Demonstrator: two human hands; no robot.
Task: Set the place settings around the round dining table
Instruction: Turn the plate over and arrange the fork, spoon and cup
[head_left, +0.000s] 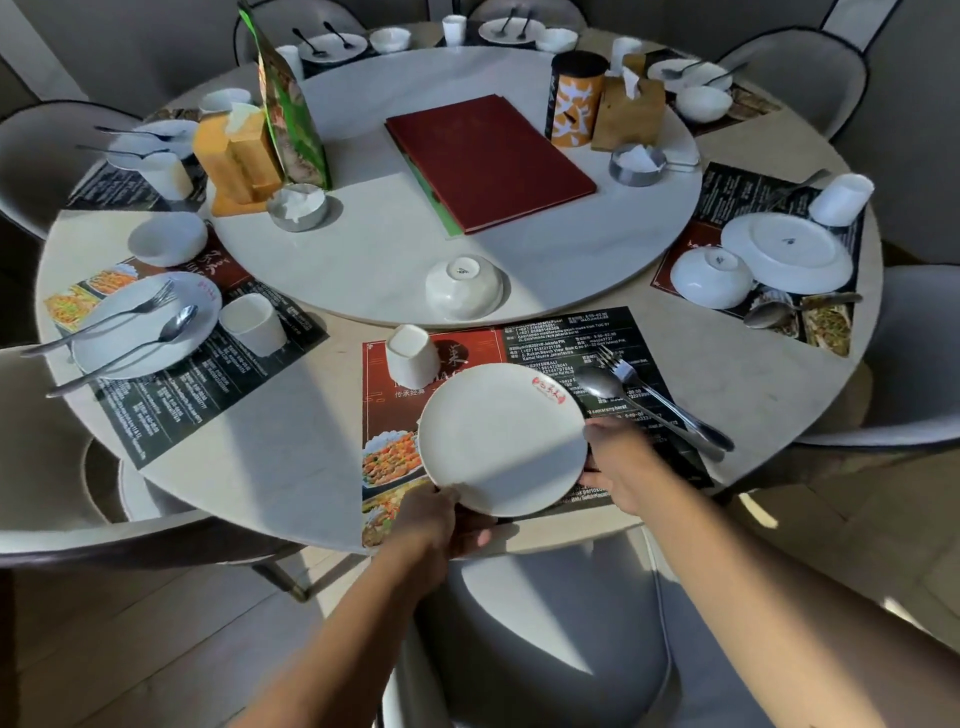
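Plate (501, 439) sits over the near placemat (561, 335) at the tabletop (260, 467) edge, logo side up, apparently a little lifted and tilted. The left hand (441, 519) pinches the near-left rim and the right hand (618, 457) pinches the right rim, each grip curled round the edge. It is probably glazed ceramic: stiff, slick, moderate weight, chips if knocked (the rim hold on opposite sides suits it). Lower it flat rather than sliding it.

Counts:
- Seven plates around the table, including the held one.
- At least seven cups, with the near cup (413, 356) upside down.
- One fork (618, 366) and one spoon (597, 384) just right of the plate.
- One upturned bowl (464, 286) on the turntable (389, 249).
- One red menu (488, 161).
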